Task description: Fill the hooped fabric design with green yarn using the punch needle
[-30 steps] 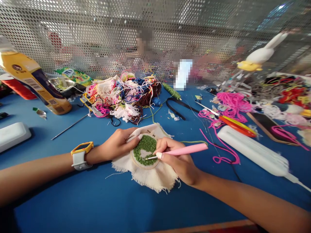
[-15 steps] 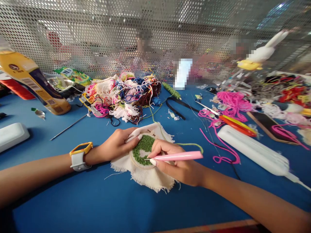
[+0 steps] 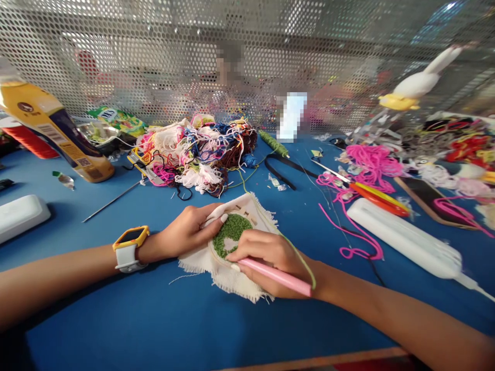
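Observation:
A small round embroidery hoop [image 3: 231, 235] with green stitching sits in a frayed cream cloth [image 3: 229, 274] on the blue table. My left hand [image 3: 188, 233], with a yellow and white watch [image 3: 129, 248] on its wrist, grips the hoop's left edge, fingers curled round cloth and rim. My right hand [image 3: 270, 256] lies over the hoop's right side, closed on a pink punch needle [image 3: 276, 276] whose tip points into the stitching. A green yarn strand [image 3: 299, 252] runs over that hand's back.
A tangled heap of coloured threads [image 3: 197, 152] lies behind the hoop. Pink yarn [image 3: 367, 165], orange-handled scissors [image 3: 377, 197] and a long white case [image 3: 408, 239] are to the right. A yellow bottle [image 3: 58, 136], a long needle [image 3: 110, 201] and a white box [image 3: 19, 215] are on the left. Perforated metal screen at the back.
My right hand has swung the pink punch needle from pointing right and level to slanting down toward me, and has slid lower over the hoop. The left hand has stayed put.

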`<state>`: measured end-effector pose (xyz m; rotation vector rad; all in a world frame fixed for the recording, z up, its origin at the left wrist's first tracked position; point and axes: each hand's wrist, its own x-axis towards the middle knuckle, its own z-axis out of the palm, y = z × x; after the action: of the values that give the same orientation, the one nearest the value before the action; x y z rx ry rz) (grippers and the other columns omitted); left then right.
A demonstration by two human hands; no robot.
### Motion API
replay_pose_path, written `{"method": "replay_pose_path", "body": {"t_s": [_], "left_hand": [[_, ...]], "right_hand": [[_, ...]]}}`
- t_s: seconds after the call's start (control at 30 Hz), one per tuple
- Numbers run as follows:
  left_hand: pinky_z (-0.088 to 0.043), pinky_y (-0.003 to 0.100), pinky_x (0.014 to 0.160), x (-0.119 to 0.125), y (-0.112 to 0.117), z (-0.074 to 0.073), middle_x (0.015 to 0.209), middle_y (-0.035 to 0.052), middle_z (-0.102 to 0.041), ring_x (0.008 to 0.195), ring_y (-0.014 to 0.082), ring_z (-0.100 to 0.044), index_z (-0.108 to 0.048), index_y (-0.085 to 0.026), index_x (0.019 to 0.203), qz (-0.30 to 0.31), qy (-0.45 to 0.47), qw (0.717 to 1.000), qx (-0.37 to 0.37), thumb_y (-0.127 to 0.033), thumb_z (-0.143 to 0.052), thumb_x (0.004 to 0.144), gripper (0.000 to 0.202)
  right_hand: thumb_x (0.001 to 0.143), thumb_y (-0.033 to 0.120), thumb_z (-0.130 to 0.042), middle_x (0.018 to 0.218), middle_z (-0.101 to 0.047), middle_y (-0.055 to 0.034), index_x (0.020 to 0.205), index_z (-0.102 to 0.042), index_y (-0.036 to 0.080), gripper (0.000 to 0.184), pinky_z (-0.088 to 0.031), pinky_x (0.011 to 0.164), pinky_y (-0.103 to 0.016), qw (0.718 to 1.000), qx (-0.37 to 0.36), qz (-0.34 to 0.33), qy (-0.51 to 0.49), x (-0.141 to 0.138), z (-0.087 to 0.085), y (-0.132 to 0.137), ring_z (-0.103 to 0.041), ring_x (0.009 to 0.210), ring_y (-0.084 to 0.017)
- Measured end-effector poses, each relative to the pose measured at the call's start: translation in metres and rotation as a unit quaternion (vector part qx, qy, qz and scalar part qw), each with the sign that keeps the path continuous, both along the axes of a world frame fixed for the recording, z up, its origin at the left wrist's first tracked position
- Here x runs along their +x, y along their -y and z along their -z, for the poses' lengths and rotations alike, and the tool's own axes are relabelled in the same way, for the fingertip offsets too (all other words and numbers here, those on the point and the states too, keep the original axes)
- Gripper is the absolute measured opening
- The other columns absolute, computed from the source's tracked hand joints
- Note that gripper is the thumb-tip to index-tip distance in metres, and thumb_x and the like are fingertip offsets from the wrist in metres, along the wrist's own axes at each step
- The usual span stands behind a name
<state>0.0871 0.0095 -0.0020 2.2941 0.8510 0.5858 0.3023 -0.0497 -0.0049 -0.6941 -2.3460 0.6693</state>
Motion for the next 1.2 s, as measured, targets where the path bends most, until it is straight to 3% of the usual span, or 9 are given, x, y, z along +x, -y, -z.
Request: {"method": "replay_pose_path", "body": {"t_s": [0.13, 0.23, 0.33, 0.53, 0.73, 0.77, 0.83, 0.97, 1.2], "left_hand": [[-0.035, 0.017, 0.05, 0.0, -0.001, 0.001, 0.068, -0.0017, -0.053, 0.056, 0.0076, -0.039, -0.058, -0.01, 0.108, 0.008, 0.008, 1.0, -0.005, -0.032, -0.04, 0.093, 0.031], [-0.037, 0.018, 0.053, -0.001, -0.002, 0.002, 0.072, -0.0006, -0.057, 0.058, 0.0083, -0.042, -0.056, -0.012, 0.114, 0.013, 0.014, 1.0, -0.012, -0.032, -0.04, 0.093, 0.033], [-0.039, 0.018, 0.056, -0.001, -0.002, 0.003, 0.076, 0.0006, -0.059, 0.061, 0.0091, -0.045, -0.054, -0.013, 0.118, 0.014, 0.014, 1.0, -0.022, -0.032, -0.04, 0.094, 0.034], [-0.038, 0.019, 0.055, -0.001, -0.001, 0.003, 0.075, 0.0011, -0.059, 0.06, 0.0089, -0.043, -0.056, -0.011, 0.111, 0.003, 0.008, 1.0, -0.025, -0.032, -0.039, 0.093, 0.032], [-0.029, 0.016, 0.046, 0.0, 0.001, 0.001, 0.061, -0.0052, -0.044, 0.052, 0.0065, -0.032, -0.055, -0.011, 0.114, 0.003, 0.004, 1.0, 0.022, -0.027, -0.041, 0.093, 0.03], [-0.029, 0.016, 0.046, 0.0, 0.001, 0.001, 0.061, -0.0054, -0.044, 0.052, 0.0064, -0.033, -0.055, -0.011, 0.114, 0.003, 0.006, 1.0, 0.024, -0.027, -0.041, 0.093, 0.03], [-0.032, 0.016, 0.048, 0.0, 0.0, 0.002, 0.063, -0.0042, -0.048, 0.053, 0.0067, -0.036, -0.056, -0.011, 0.111, 0.001, 0.004, 1.0, 0.013, -0.029, -0.04, 0.093, 0.03], [-0.039, 0.018, 0.055, 0.0, -0.001, 0.002, 0.074, 0.0011, -0.058, 0.061, 0.0087, -0.045, -0.058, -0.009, 0.099, 0.005, 0.001, 1.0, -0.021, -0.033, -0.039, 0.093, 0.031], [-0.04, 0.019, 0.056, 0.0, -0.002, 0.0, 0.074, 0.0019, -0.06, 0.06, 0.0093, -0.046, -0.058, -0.009, 0.106, 0.002, -0.001, 1.0, -0.015, -0.034, -0.038, 0.093, 0.034]], "right_hand": [[0.077, 0.012, -0.052, 0.065, -0.051, 0.0004, 0.076, -0.054, 0.015, 0.004, -0.036, 0.054, -0.023, 0.984, -0.143, 0.092, -0.055, 0.001, -0.006, 0.006, -0.045, 0.057, -0.01], [0.081, 0.022, -0.049, 0.066, -0.047, 0.0008, 0.074, -0.048, 0.018, 0.008, -0.033, 0.053, -0.023, 0.962, -0.232, 0.091, -0.113, 0.005, -0.003, 0.008, -0.042, 0.059, -0.011], [0.082, 0.026, -0.05, 0.068, -0.047, 0.0001, 0.076, -0.048, 0.018, 0.011, -0.034, 0.055, -0.024, 0.952, -0.266, 0.083, -0.127, 0.006, -0.001, 0.008, -0.042, 0.062, -0.012], [0.082, 0.021, -0.048, 0.065, -0.049, 0.0004, 0.074, -0.048, 0.017, 0.008, -0.035, 0.053, -0.023, 0.967, -0.224, 0.095, -0.077, 0.001, -0.003, 0.008, -0.043, 0.058, -0.011], [0.086, 0.013, -0.046, 0.077, -0.055, -0.0062, 0.084, -0.055, 0.015, 0.009, -0.041, 0.068, -0.029, 0.999, 0.022, 0.044, 0.001, -0.013, 0.009, 0.01, -0.05, 0.074, -0.016], [0.086, 0.014, -0.046, 0.076, -0.055, -0.0056, 0.083, -0.055, 0.015, 0.009, -0.04, 0.068, -0.029, 0.999, 0.02, 0.05, -0.003, -0.013, 0.01, 0.009, -0.049, 0.073, -0.016], [0.086, 0.017, -0.048, 0.07, -0.052, -0.0016, 0.079, -0.052, 0.017, 0.008, -0.039, 0.061, -0.025, 0.994, -0.071, 0.08, -0.034, -0.01, 0.01, 0.008, -0.047, 0.066, -0.013], [0.087, 0.029, -0.049, 0.062, -0.041, 0.0033, 0.07, -0.042, 0.019, 0.022, -0.033, 0.053, -0.023, 0.954, -0.238, 0.116, -0.141, -0.002, 0.005, 0.006, -0.038, 0.058, -0.01], [0.087, 0.031, -0.05, 0.062, -0.042, 0.003, 0.069, -0.044, 0.018, 0.023, -0.033, 0.054, -0.023, 0.951, -0.242, 0.122, -0.149, -0.003, 0.004, 0.007, -0.039, 0.058, -0.01]]}}
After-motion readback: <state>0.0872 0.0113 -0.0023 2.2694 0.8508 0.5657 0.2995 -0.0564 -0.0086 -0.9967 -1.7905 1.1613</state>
